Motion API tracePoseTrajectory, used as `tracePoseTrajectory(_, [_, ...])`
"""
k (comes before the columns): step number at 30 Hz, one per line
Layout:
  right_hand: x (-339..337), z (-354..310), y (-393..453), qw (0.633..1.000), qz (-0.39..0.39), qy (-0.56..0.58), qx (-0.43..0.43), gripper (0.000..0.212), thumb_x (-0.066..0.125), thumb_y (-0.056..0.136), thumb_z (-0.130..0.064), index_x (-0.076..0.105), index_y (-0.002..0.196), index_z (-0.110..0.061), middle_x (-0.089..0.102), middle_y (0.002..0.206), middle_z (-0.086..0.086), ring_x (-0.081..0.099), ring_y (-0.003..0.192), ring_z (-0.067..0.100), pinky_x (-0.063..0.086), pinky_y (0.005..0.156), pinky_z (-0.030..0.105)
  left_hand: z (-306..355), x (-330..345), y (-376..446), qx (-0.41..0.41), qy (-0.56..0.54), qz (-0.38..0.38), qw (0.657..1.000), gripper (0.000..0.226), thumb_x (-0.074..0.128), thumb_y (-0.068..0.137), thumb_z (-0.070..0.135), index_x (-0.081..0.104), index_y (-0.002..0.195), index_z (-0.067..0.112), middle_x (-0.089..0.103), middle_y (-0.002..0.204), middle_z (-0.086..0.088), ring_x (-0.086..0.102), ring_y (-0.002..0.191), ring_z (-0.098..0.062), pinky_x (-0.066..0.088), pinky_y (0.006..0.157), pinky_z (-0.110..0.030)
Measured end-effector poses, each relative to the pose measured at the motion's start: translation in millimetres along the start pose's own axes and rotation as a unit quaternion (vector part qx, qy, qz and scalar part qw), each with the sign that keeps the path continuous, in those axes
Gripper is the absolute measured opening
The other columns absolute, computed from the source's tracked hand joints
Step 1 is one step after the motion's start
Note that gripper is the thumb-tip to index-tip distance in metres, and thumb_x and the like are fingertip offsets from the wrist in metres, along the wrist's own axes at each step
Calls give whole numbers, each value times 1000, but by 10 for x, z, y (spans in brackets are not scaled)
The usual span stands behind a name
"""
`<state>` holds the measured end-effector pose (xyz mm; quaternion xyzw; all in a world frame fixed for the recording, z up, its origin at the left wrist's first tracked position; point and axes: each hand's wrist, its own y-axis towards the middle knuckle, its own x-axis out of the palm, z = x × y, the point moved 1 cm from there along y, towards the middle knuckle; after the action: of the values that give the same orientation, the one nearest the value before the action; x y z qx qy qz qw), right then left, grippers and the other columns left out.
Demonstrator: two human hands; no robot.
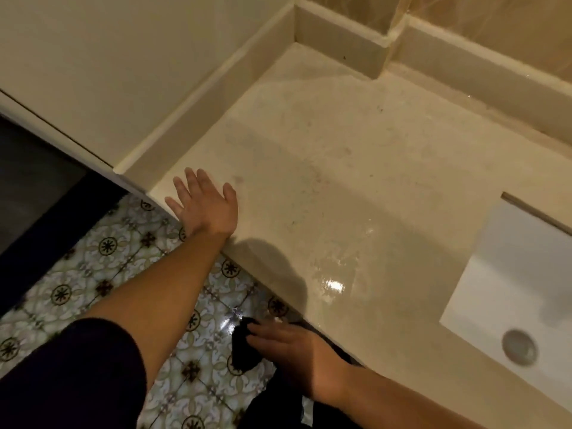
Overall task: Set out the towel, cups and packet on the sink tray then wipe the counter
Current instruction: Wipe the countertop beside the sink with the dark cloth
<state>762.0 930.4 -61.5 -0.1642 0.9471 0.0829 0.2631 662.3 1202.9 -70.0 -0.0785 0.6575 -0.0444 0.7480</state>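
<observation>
Your desk (356, 168) is a pale cream stone, faintly mottled with grey flecks, and it shines wet at its near edge. To the right, the sink (510, 289) is plain white, with a dull grey drain (519, 347) at its near end. The upstand (340, 41) on the far side matches the cream of the desk, and above it the wall tile (479, 13) is amber brown with lighter veins. On the left, the wall (108, 57) is flat off-white. Below you, the floor (102, 261) shows pale tiles printed with dark round medallions and leafy scrolls. Your left sleeve (71, 376) is dark navy. The cloth (244, 348) at your right hand (297, 351) is black.
</observation>
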Motion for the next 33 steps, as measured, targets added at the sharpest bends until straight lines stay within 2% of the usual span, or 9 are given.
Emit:
tracePoseTrajectory(4, [-39, -203, -77, 937, 43, 282, 200, 34, 49, 101, -25, 56, 131, -37, 56, 137, -18, 51, 127, 1, 40, 109, 31, -16, -1, -27, 11, -11, 10, 1000, 73, 15, 95, 52, 11, 155, 11, 4, 164, -8, -3, 149, -31, -4, 116, -57])
tracePoseTrajectory(7, [-348, -222, -39, 823, 139, 444, 327, 31, 50, 97, -21, 69, 118, -34, 70, 120, -3, 65, 111, 13, 50, 97, 31, -23, 3, -19, 13, -11, 6, 1000, 72, 16, 96, 52, 11, 155, 10, 4, 164, -8, -2, 149, -31, -4, 116, -57])
tracePoseTrajectory(10, [-901, -156, 9, 666, 240, 642, 293, 31, 54, 93, -20, 67, 120, -12, 71, 111, 16, 70, 93, 24, 57, 75, 31, -26, 7, -20, 14, -6, 3, 1000, 72, 16, 96, 52, 10, 155, 10, 3, 164, -8, -3, 149, -31, -3, 116, -57])
tracePoseTrajectory(12, [-1441, -10, 36, 637, 313, 659, 251, 40, 54, 88, -23, 61, 124, -9, 71, 107, 13, 70, 88, 21, 57, 71, 27, -29, 11, -13, 12, -8, 6, 1000, 73, 16, 96, 53, 11, 155, 10, 3, 164, -8, -3, 149, -31, -3, 116, -58])
tracePoseTrajectory(15, [-2399, 314, 106, 704, 410, 536, 224, 24, 45, 97, -19, 62, 111, -11, 74, 92, 5, 71, 77, 15, 56, 64, 25, -9, 17, -11, 11, -2, 14, 1000, 74, 15, 95, 53, 13, 154, 10, 6, 164, -8, -1, 149, -31, -1, 116, -58])
tracePoseTrajectory(18, [-3247, 807, 252, 784, 501, 228, 287, 29, 40, 99, -17, 64, 115, -12, 71, 84, -4, 66, 73, 11, 51, 63, 23, 1, 10, -3, 2, 10, 16, 1000, 74, 17, 94, 53, 15, 154, 10, 8, 164, -8, 1, 149, -30, 1, 117, -58])
tracePoseTrajectory(23, [-3941, 1884, 458, 837, 368, -209, 347, 38, 38, 101, -26, 51, 137, -20, 58, 134, 11, 52, 118, 32, 39, 97, 35, 0, 17, 12, -1, 0, 24, 1000, 74, 22, 91, 52, 20, 152, 10, 13, 163, -9, 5, 149, -30, 4, 116, -58])
tracePoseTrajectory(29, [-3776, 2284, 555, 869, 199, -362, 271, 29, 48, 96, -3, 51, 121, 10, 50, 130, 35, 47, 116, 51, 41, 94, 61, 28, 25, 44, -22, 19, 30, 999, 74, 20, 88, 52, 22, 151, 14, 14, 163, -6, 6, 149, -27, 5, 117, -55])
tracePoseTrajectory(33, [-3058, 1773, 365, 908, 169, -336, 185, 39, 60, 89, 4, 56, 127, 8, 50, 138, 30, 50, 123, 49, 41, 100, 56, 22, 14, 32, -21, 14, 30, 999, 75, 19, 87, 53, 22, 151, 13, 14, 163, -6, 5, 149, -27, 5, 117, -55])
